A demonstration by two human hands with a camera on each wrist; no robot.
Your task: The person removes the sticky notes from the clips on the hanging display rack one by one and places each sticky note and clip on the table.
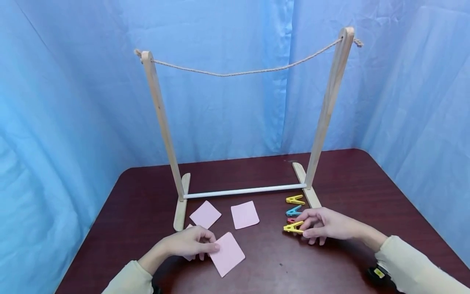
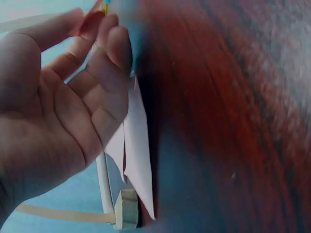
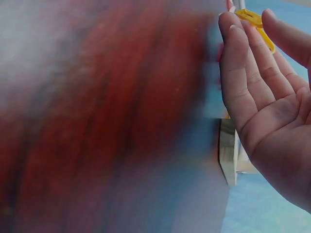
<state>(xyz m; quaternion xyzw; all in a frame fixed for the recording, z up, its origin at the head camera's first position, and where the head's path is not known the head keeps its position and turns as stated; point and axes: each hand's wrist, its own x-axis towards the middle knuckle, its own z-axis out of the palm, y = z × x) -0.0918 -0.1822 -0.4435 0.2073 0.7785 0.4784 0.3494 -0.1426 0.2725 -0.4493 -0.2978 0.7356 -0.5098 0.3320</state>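
Note:
My left hand point(image 1: 191, 243) pinches a pink square cloth point(image 1: 228, 255) by its corner, between thumb and fingers, above the near part of the table. Beneath and behind that hand lies another pink cloth, mostly hidden. Two more pink cloths, a left one point(image 1: 205, 214) and a middle one point(image 1: 245, 215), lie flat farther back. My right hand point(image 1: 328, 224) holds a yellow clothespin point(image 3: 249, 17) between thumb and fingertips, its jaws pointing left in the head view. Just beyond it are a partly covered red clothespin point(image 1: 291, 220), a blue clothespin point(image 1: 293, 211) and a second yellow clothespin point(image 1: 295, 199).
A wooden frame stands behind the cloths, with a left post point(image 1: 161, 118), a right post point(image 1: 330, 102) and a white bottom bar point(image 1: 244, 190). A sagging rope point(image 1: 227, 75) joins the post tops. The dark red table point(image 1: 286, 265) is surrounded by blue curtains point(image 1: 220, 118).

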